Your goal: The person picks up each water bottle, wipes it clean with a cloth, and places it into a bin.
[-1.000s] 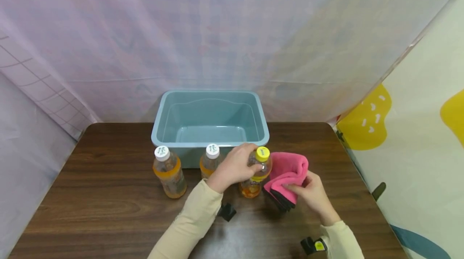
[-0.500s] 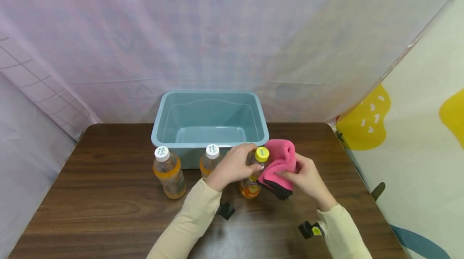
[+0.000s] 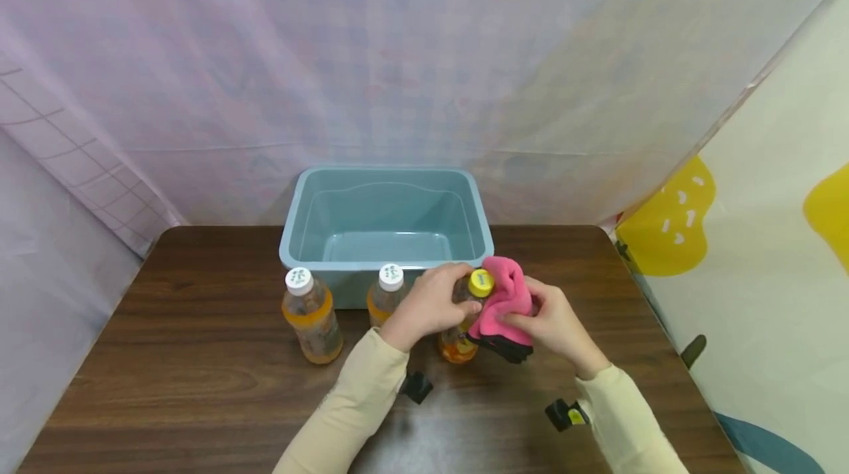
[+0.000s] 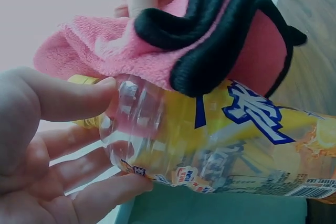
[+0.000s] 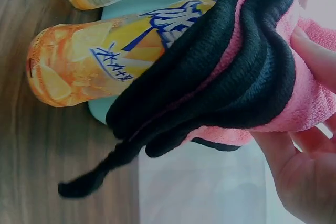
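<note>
My left hand (image 3: 432,303) grips a clear plastic drink bottle (image 4: 173,135) near its neck, thumb on one side and fingers on the other. The bottle stands upright on the table, with a yellow cap (image 3: 480,283) and a yellow and orange label. In my right hand (image 3: 553,325) is a folded pink cloth (image 3: 505,304) with black edging, pinched between thumb and fingers. The cloth lies against the bottle's right side, as the left wrist view shows. From the right wrist, the black edging (image 5: 226,77) covers part of the label.
Two white-capped bottles stand to the left, one at the far left (image 3: 313,319) and one beside my left hand (image 3: 388,298). Behind them sits a light blue plastic basin (image 3: 385,265) on the brown wooden table (image 3: 199,385). A pale curtain (image 3: 398,54) hangs at the back.
My right hand has brought the pink cloth leftward, from beside the bottle to up against it. My left hand has kept its grip on the bottle.
</note>
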The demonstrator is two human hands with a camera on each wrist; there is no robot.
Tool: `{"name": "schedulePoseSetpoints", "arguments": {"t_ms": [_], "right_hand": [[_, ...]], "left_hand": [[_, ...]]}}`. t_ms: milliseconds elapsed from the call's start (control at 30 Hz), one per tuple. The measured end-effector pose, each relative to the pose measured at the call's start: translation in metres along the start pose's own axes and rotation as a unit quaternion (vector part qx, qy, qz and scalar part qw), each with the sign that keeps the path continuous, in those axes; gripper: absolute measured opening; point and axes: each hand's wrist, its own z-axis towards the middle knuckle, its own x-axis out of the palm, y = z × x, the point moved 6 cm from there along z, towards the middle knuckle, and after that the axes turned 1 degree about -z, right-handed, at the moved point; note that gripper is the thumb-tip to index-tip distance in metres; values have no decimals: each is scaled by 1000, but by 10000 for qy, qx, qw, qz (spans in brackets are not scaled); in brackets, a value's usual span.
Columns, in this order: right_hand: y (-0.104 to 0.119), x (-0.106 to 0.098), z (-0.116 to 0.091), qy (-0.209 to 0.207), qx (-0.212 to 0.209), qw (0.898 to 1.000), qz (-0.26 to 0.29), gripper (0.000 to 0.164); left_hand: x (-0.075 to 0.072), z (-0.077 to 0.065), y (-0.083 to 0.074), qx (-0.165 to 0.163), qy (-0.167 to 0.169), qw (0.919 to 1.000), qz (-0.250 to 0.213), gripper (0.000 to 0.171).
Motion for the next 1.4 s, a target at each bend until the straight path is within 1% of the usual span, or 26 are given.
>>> {"name": "schedulePoseSetpoints", "arguments": {"t_ms": [133,300,400,500,700,867,967,1133,1267,1400], "right_hand": [[-5,2,-3,-63,1,10000,13,31],[-18,8,-7,-292,-152,9994,-98,26],[-28,14,-10,-416,-188,9988,-168,24],[-38,20,-11,-484,-107,9986,-181,22],[-62,36,-12,-574,216,9975,-361,23],[-83,50,-14,-476,444,9964,-547,25],[-92,55,-15,-377,466,9963,-622,27],[-97,56,-15,-402,428,9960,-673,29],[-97,56,-15,-322,465,9968,-557,29],[-69,51,-17,-318,395,9984,-266,25]], "left_hand": [[2,1,1,-33,-43,10000,-18,40],[4,1,3,-121,-23,9999,-16,41],[3,1,4,-110,-54,9999,-1,40],[2,1,4,-101,-85,9999,-35,39],[3,0,5,-135,-110,9997,-159,37],[5,0,6,-88,-157,9996,-197,37],[4,0,5,-86,-193,9996,-194,36],[3,0,4,-85,-160,9996,-239,37],[3,0,4,-87,-169,9995,-247,36],[3,1,5,-63,-203,9995,-225,36]]}}
